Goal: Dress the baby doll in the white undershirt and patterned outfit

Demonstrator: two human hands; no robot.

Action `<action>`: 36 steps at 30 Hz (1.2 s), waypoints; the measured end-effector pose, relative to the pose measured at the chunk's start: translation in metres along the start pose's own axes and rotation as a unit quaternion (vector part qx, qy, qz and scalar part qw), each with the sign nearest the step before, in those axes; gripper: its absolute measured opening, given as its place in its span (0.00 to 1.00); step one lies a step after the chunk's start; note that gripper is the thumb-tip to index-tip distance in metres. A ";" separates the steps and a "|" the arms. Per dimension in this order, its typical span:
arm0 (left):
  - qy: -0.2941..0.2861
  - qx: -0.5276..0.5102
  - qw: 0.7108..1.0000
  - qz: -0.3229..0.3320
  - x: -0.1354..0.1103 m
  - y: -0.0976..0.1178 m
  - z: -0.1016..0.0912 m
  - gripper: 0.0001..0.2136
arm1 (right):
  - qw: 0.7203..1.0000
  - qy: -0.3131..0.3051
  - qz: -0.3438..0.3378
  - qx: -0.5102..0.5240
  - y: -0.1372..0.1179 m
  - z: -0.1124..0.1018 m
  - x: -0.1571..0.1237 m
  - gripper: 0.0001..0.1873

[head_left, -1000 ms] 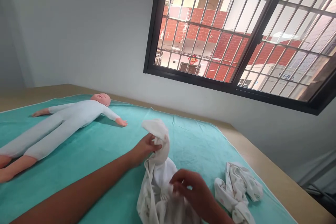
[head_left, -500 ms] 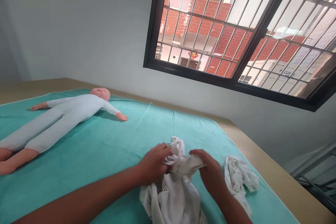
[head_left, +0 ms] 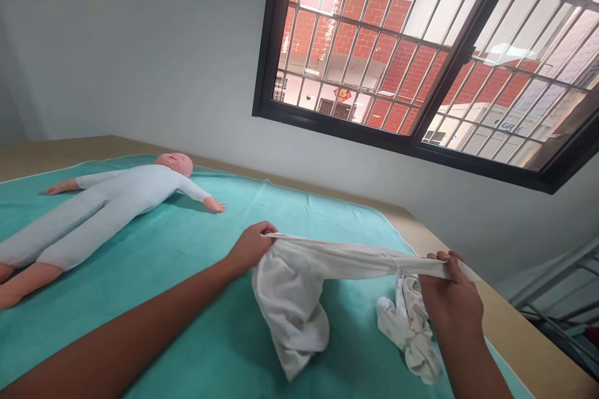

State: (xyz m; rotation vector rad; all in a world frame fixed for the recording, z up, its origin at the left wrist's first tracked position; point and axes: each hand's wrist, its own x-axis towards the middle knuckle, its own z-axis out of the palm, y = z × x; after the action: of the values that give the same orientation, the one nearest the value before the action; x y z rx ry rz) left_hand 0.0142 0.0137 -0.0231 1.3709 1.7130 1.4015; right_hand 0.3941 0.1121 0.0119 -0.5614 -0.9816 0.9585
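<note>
- 2 white cotton garments: stretched garment [head_left: 299, 287] at 6 o'clock, crumpled garment [head_left: 408, 336] at 4
- 1 pale-suited baby doll [head_left: 116, 199], 10 o'clock
- 1 teal terry blanket [head_left: 187, 255]
- 1 black-barred window [head_left: 374, 50]

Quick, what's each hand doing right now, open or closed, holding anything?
Left hand: closed, pinching one end of the white garment.
Right hand: closed, gripping the other end; the cloth is stretched between them.

A tan surface [head_left: 528, 349] carries a teal blanket [head_left: 187, 274] that covers most of it. A doll [head_left: 107, 199] lies face up toward the far left corner. A patterned garment [head_left: 407, 336] lies crumpled near the right edge. Beside it, the low end of a white garment [head_left: 290, 299] rests on the blanket.
</note>
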 end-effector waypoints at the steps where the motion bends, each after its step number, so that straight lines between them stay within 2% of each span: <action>1: 0.019 -0.010 1.000 -0.004 0.001 0.001 -0.004 0.06 | 1.000 -0.010 0.016 0.020 -0.001 -0.003 0.001 0.09; 3: 0.048 -0.026 0.998 -0.010 0.001 0.004 -0.010 0.07 | 0.997 -0.055 0.047 0.018 -0.001 -0.003 -0.003 0.07; 5: 0.048 -0.049 0.997 -0.018 -0.001 0.006 -0.013 0.08 | 0.982 -0.156 0.085 -0.063 -0.001 0.003 -0.013 0.08; 6: 0.039 -0.070 0.997 -0.018 -0.003 0.008 -0.013 0.08 | 0.961 -0.226 0.108 -0.117 -0.001 0.008 -0.020 0.11; 8: 0.004 -0.122 0.993 -0.008 -0.009 0.013 -0.011 0.08 | 0.894 -0.366 0.145 -0.215 -0.003 0.021 -0.033 0.18; 10: -0.039 -0.176 0.984 0.006 -0.016 0.020 -0.007 0.07 | 0.835 -0.451 0.151 -0.276 -0.006 0.038 -0.046 0.20; 14: -0.112 -0.254 0.961 -0.005 -0.028 0.030 0.001 0.10 | 0.764 -0.511 0.088 -0.383 -0.004 0.071 -0.077 0.19; 16: -0.142 -0.271 0.952 -0.012 -0.031 0.033 0.004 0.09 | 0.712 -0.532 0.026 -0.458 0.007 0.083 -0.094 0.20; 18: -0.163 -0.272 0.948 -0.011 -0.031 0.033 0.005 0.09 | 0.657 -0.537 -0.055 -0.526 0.022 0.088 -0.106 0.13; 19: -0.168 -0.263 0.950 -0.007 -0.031 0.032 0.004 0.09 | 0.638 -0.530 -0.094 -0.550 0.030 0.088 -0.108 0.07; 20: -0.164 -0.242 0.956 0.002 -0.030 0.030 0.003 0.09 | 0.631 -0.513 -0.126 -0.568 0.036 0.086 -0.108 0.02; 21: -0.143 -0.202 0.969 0.019 -0.030 0.028 0.002 0.08 | 0.639 -0.482 -0.147 -0.582 0.040 0.082 -0.104 0.04; 22: -0.102 -0.142 0.984 0.044 -0.029 0.026 0.000 0.07 | 0.661 -0.438 -0.157 -0.589 0.041 0.077 -0.098 0.06; 23: -0.047 -0.064 0.994 0.078 -0.028 0.024 -0.002 0.07 | 0.694 -0.384 -0.157 -0.588 0.039 0.072 -0.090 0.07; 24: 0.011 0.024 0.992 0.121 -0.027 0.022 -0.004 0.09 | 0.735 -0.328 -0.150 -0.575 0.034 0.066 -0.082 0.09; 26: 0.097 0.181 0.956 0.208 -0.026 0.023 -0.008 0.17 | 0.817 -0.232 -0.115 -0.516 0.019 0.059 -0.067 0.13; 27: 0.112 0.233 0.936 0.239 -0.026 0.026 -0.010 0.21 | 0.850 -0.198 -0.086 -0.481 0.010 0.057 -0.061 0.15; 29: 0.105 0.277 0.917 0.267 -0.028 0.040 -0.016 0.23 | 0.894 -0.152 -0.006 -0.421 -0.006 0.059 -0.055 0.18; 31: 0.091 0.248 0.932 0.248 -0.032 0.064 -0.026 0.20 | 0.921 -0.142 0.080 -0.353 -0.020 0.066 -0.054 0.17; 33: 0.067 0.173 0.962 0.200 -0.041 0.092 -0.041 0.14 | 0.940 -0.170 0.136 -0.262 -0.033 0.076 -0.055 0.13; 36: 0.004 0.065 0.991 0.114 -0.060 0.135 -0.068 0.12 | 0.945 -0.236 0.156 -0.162 -0.054 0.091 -0.052 0.09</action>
State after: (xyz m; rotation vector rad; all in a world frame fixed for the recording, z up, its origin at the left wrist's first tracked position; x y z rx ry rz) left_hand 0.0257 -0.0749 0.1121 1.6789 1.7232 1.4369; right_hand 0.3247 0.0398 0.0734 -0.7994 -1.5292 1.2572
